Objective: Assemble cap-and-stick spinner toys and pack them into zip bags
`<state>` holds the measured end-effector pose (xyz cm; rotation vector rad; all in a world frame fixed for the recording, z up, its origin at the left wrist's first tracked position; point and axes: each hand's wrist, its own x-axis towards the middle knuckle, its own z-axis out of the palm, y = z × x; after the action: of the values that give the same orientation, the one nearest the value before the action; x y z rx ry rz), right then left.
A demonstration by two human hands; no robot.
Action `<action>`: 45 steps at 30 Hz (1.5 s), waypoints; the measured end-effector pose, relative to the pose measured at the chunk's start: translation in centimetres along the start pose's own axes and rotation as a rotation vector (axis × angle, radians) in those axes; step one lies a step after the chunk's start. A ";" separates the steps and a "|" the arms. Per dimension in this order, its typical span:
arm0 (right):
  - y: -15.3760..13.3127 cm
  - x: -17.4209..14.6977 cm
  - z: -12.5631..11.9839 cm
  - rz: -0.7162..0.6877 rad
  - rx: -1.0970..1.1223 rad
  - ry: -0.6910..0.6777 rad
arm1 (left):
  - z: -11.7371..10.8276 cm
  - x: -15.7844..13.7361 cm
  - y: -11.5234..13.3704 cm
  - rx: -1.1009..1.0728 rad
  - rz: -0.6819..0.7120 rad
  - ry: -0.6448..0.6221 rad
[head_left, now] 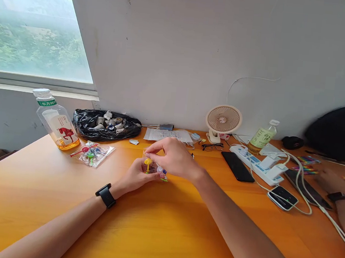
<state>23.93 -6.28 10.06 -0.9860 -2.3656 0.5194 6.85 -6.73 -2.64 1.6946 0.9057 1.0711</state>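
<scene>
Low over the middle of the table, my left hand (pixel 138 175) is closed around a small clear plastic bag (pixel 153 168). A yellow plastic piece (pixel 148 162) shows in it, with blue, white and green bits near my left thumb. From above, my right hand (pixel 169 155) reaches across, its thumb and forefinger pinched at the bag's upper left edge. My right hand hides part of the bag. To the left lies another clear bag (pixel 97 158) holding red, green and blue plastic pieces.
A large tea bottle (pixel 57 123) stands at the left, beside a black bag of scraps (pixel 80 123). Behind my hands are papers (pixel 168 135), glasses (pixel 212 146) and a fan (pixel 223 120). Rightward lie a phone (pixel 238 167), a power strip (pixel 255 164), cables and a co-worker's hands (pixel 333 183).
</scene>
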 end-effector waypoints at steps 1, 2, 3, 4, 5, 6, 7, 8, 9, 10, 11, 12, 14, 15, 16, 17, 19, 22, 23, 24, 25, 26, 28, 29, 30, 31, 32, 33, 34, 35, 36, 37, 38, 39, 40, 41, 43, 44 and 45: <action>0.0 0.0 0.0 0.012 -0.014 0.009 | 0.0 0.0 0.0 0.001 0.005 0.000; -0.1 0.0 0.1 0.026 -0.032 0.018 | 0.0 0.0 0.0 0.005 0.009 -0.001; -0.2 0.0 0.1 0.039 -0.055 0.024 | 0.0 0.0 0.0 0.014 0.012 0.003; -0.3 0.0 0.0 0.046 -0.081 0.022 | 0.0 0.0 0.0 0.028 0.016 0.013; -0.5 -0.1 0.0 0.048 -0.109 0.014 | -0.1 0.0 0.0 0.044 0.022 0.025; -0.6 -0.2 -0.1 0.043 -0.140 -0.001 | -0.1 0.0 0.0 0.062 0.031 0.038; -0.7 -0.3 -0.3 0.033 -0.170 -0.016 | -0.1 0.0 0.1 0.079 0.039 0.047; -0.7 -0.4 -0.5 0.024 -0.197 -0.026 | -0.1 0.1 0.2 0.092 0.044 0.050; -0.7 -0.5 -0.7 0.017 -0.217 -0.025 | -0.1 0.1 0.3 0.098 0.045 0.046; -0.7 -0.6 -0.9 0.015 -0.231 -0.019 | -0.1 0.1 0.5 0.097 0.041 0.037; -0.5 -0.7 -1.2 0.015 -0.235 -0.010 | 0.0 0.1 0.7 0.087 0.037 0.032; -0.4 -0.7 -1.5 0.013 -0.227 0.000 | 0.0 0.1 0.9 0.071 0.035 0.033; 0.0 -0.7 -2.3 -0.006 -0.171 0.043 | 0.1 0.0 1.5 0.019 0.038 0.067; 0.1 -0.6 -2.7 -0.025 -0.131 0.087 | 0.1 0.0 1.7 -0.019 0.031 0.089; 0.2 -0.5 -3.2 -0.049 -0.087 0.149 | 0.2 -0.1 1.9 -0.062 0.009 0.098; 0.3 -0.5 -3.7 -0.073 -0.044 0.226 | 0.3 -0.2 2.0 -0.105 -0.027 0.084; 0.4 -0.3 -4.5 -0.099 0.027 0.367 | 0.4 -0.3 2.1 -0.193 -0.119 0.014; 1.2 -0.6 -4.8 -0.054 0.122 0.460 | 0.6 -0.3 2.2 -0.304 -0.187 -0.004; 1.8 -0.9 -4.5 -0.024 0.152 0.473 | 0.7 -0.3 2.2 -0.334 -0.187 0.025; 2.4 -1.3 -3.9 0.011 0.184 0.484 | 0.7 -0.3 2.3 -0.356 -0.184 0.052; 3.2 -1.9 -3.2 0.051 0.220 0.500 | 0.8 -0.3 2.4 -0.364 -0.178 0.061; 4.1 -2.6 -2.2 0.089 0.269 0.508 | 1.0 -0.4 2.5 -0.366 -0.171 0.057; 5.9 -4.2 0.0 0.191 0.462 0.401 | 1.4 -0.5 2.8 -0.360 -0.152 0.029; 6.6 -5.1 1.1 0.236 0.583 0.301 | 1.6 -0.6 2.9 -0.354 -0.143 0.009; 7.3 -5.9 2.1 0.263 0.694 0.195 | 1.9 -0.7 3.1 -0.345 -0.136 -0.007; 7.7 -6.6 2.9 0.280 0.776 0.130 | 2.1 -0.8 3.2 -0.337 -0.136 -0.023; 8.0 -7.2 3.6 0.288 0.827 0.088 | 2.3 -0.8 3.3 -0.331 -0.145 -0.038; 8.1 -7.7 4.1 0.291 0.852 0.076 | 2.4 -0.9 3.3 -0.326 -0.158 -0.051; 8.2 -8.0 4.4 0.290 0.858 0.080 | 2.4 -0.9 3.3 -0.326 -0.172 -0.054; 8.2 -8.2 4.5 0.290 0.853 0.091 | 2.4 -0.9 3.3 -0.335 -0.184 -0.047; 8.2 -8.3 4.6 0.292 0.846 0.106 | 2.4 -0.9 3.2 -0.351 -0.194 -0.032; 8.1 -8.3 4.6 0.295 0.845 0.119 | 2.3 -0.8 3.0 -0.367 -0.202 -0.016; 8.1 -8.3 4.6 0.298 0.850 0.131 | 2.1 -0.8 2.9 -0.381 -0.210 -0.003; 8.1 -8.2 4.6 0.302 0.861 0.146 | 2.0 -0.7 2.7 -0.387 -0.217 0.004; 8.2 -8.1 4.6 0.307 0.871 0.163 | 1.9 -0.7 2.5 -0.384 -0.222 0.002; 8.3 -8.1 4.6 0.314 0.877 0.177 | 1.8 -0.7 2.3 -0.375 -0.222 -0.003; 8.5 -8.0 4.6 0.331 0.871 0.180 | 1.5 -0.6 2.1 -0.356 -0.203 0.004; 8.6 -8.0 4.6 0.339 0.865 0.180 | 1.4 -0.5 2.0 -0.352 -0.189 0.023; 8.8 -8.0 4.6 0.344 0.862 0.187 | 1.2 -0.4 1.9 -0.349 -0.176 0.047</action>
<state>30.69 -7.05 -0.69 -0.9432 -1.5319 1.3570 8.04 -8.05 -1.18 1.2843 0.8259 1.0823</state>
